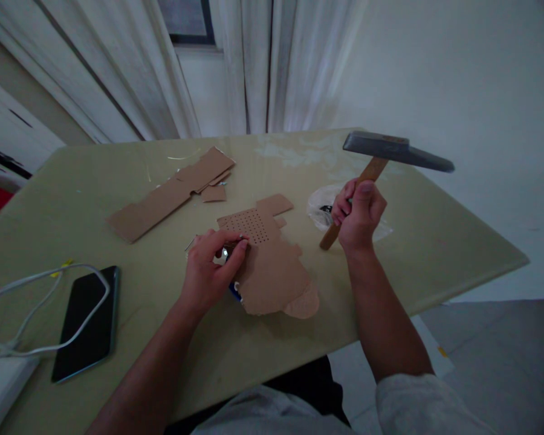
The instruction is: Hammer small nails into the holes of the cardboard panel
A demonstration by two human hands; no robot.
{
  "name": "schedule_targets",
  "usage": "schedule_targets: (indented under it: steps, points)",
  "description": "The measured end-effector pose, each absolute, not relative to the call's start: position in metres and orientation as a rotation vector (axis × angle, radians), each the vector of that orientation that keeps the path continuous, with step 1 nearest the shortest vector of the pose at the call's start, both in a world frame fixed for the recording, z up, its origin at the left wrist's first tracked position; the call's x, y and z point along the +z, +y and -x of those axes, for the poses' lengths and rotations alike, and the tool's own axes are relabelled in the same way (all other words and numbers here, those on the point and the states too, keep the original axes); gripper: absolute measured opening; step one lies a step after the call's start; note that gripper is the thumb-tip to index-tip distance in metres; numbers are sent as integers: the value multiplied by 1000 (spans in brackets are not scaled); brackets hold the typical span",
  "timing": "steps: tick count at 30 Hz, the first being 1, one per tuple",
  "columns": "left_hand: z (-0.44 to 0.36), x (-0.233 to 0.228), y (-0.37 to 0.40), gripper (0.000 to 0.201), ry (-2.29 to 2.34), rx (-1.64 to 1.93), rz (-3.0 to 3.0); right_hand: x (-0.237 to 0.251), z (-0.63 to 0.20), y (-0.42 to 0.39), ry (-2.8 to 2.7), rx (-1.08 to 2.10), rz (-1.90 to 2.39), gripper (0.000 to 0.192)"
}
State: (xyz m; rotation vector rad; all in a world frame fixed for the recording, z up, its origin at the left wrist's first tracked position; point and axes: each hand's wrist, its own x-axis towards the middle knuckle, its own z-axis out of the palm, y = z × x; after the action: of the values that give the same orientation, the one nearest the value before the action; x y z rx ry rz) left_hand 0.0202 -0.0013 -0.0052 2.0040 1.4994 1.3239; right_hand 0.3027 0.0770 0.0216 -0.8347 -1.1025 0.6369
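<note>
My right hand is wrapped around the wooden handle of a hammer, raised above the table with its dark metal head up. My left hand is closed in a pinch, thumb against fingers, at the left edge of a piece of brown cardboard. What it pinches is small and mostly hidden; a metallic glint shows by the fingers. Just beyond the fingertips, rows of small holes dot the cardboard. Something blue peeks out from under the cardboard's left edge.
Long cardboard strips lie at the back left of the table. A clear plastic bag sits behind my right hand. To the left are a dark phone, a white cable and a white box.
</note>
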Motion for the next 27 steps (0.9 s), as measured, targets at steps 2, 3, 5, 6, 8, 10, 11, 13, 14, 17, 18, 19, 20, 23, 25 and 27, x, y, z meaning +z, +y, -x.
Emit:
schedule_targets:
  steps: [2,3,5,6,8,10,11,13,14,17,18,19,20,23,25,27]
  points:
    - [-20,-5,-2,14,1489,1333,-2003,21,-303,77,-1104,637,825,63]
    - [-20,-5,-2,14,1487,1334,-2002,21,-303,77,-1103,634,822,62]
    - [-20,-5,-2,15,1488,1324,-2005,20,-303,77,-1100,629,826,63]
    - [-20,-5,-2,15,1489,1320,-2009,20,-303,77,-1100,629,833,63]
    - [-20,-5,-1,15,1484,1324,-2020,20,-303,77,-1098,631,837,63]
    - [-21,-5,-1,14,1474,1336,-2031,20,-303,77,-1095,633,829,63]
    - [-21,-5,-1,13,1468,1344,-2035,20,-303,77,-1094,633,823,62]
    - [-21,-6,-1,12,1462,1352,-2041,21,-302,77,-1097,633,818,61]
    - [-21,-6,-1,12,1462,1354,-2042,21,-302,77,-1101,631,819,61]
    - [-21,-6,-2,12,1465,1357,-2052,22,-302,76,-1121,618,829,61]
    - [-21,-7,-2,12,1465,1353,-2057,22,-302,76,-1128,612,833,61]
    - [-21,-7,-2,12,1464,1350,-2063,22,-302,76,-1134,607,836,61]
    - [-20,-7,-2,12,1462,1348,-2066,22,-302,76,-1137,600,839,61]
    - [-20,-7,-1,11,1454,1347,-2072,22,-302,76,-1145,597,846,62]
    - [-20,-8,-1,11,1450,1342,-2079,22,-302,76,-1149,605,848,62]
    - [-19,-7,-1,11,1447,1331,-2088,22,-303,76,-1147,605,856,62]
